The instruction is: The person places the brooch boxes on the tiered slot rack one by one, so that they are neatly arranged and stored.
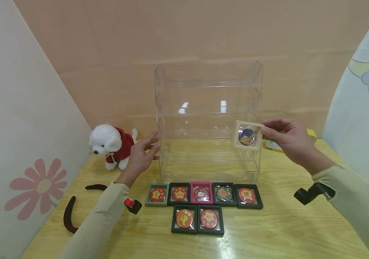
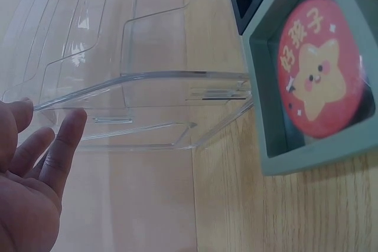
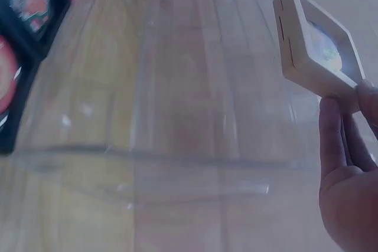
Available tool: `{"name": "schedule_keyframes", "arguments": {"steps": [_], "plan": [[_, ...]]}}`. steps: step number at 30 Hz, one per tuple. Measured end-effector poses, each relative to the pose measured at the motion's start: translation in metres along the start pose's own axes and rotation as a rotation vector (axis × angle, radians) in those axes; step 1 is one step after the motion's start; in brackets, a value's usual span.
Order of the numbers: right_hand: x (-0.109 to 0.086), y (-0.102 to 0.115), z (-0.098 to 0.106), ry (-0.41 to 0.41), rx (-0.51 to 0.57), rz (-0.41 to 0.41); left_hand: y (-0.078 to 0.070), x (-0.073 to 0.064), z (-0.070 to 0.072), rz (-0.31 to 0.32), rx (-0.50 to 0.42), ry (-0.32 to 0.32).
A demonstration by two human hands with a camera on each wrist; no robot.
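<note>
My right hand [image 1: 289, 142] pinches a beige display frame [image 1: 250, 123] at its right edge, with a round blue and yellow badge [image 1: 247, 137] behind its clear window. The frame is up in front of the right part of a clear tiered acrylic stand [image 1: 208, 139]. In the right wrist view, thumb and fingers grip one corner of the frame. On the opposite side, my left hand [image 1: 141, 154] rests its extended fingers on the stand's left side panel. A green frame [image 2: 260, 110] with a red star badge [image 2: 322, 66] lies close by in the left wrist view.
Several dark frames, a pink frame [image 1: 201, 183] and the green one form two rows before the stand. A white plush dog [image 1: 106, 138] in red sits left. Two dark curved pieces [image 1: 69, 216] lie front left. A yellow-edged object [image 1: 312, 135] is partly behind my right hand.
</note>
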State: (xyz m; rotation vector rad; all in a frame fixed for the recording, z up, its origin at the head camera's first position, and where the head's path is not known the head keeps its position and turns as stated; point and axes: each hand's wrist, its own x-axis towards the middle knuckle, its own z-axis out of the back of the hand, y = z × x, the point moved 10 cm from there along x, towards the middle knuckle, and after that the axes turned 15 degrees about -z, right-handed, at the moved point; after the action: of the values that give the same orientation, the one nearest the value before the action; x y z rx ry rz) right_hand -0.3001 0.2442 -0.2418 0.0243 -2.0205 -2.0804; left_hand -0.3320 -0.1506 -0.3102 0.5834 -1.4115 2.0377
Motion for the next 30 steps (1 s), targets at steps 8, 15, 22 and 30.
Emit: {"name": "schedule_keyframes", "arguments": {"steps": [8, 15, 22, 30], "plan": [[0.036, 0.014, -0.041, 0.009, 0.045, 0.022, 0.0, -0.001, -0.002, 0.026, 0.019, 0.001], [0.065, 0.013, -0.067, -0.026, 0.088, 0.027, 0.0, -0.003, 0.001, 0.037, 0.017, -0.01], [0.087, 0.012, -0.1, -0.07, 0.043, 0.031, -0.02, -0.002, 0.001, 0.035, 0.016, -0.012], [0.104, 0.003, -0.127, -0.121, -0.009, 0.041, -0.029, -0.001, -0.004, 0.02, 0.004, -0.003]]}}
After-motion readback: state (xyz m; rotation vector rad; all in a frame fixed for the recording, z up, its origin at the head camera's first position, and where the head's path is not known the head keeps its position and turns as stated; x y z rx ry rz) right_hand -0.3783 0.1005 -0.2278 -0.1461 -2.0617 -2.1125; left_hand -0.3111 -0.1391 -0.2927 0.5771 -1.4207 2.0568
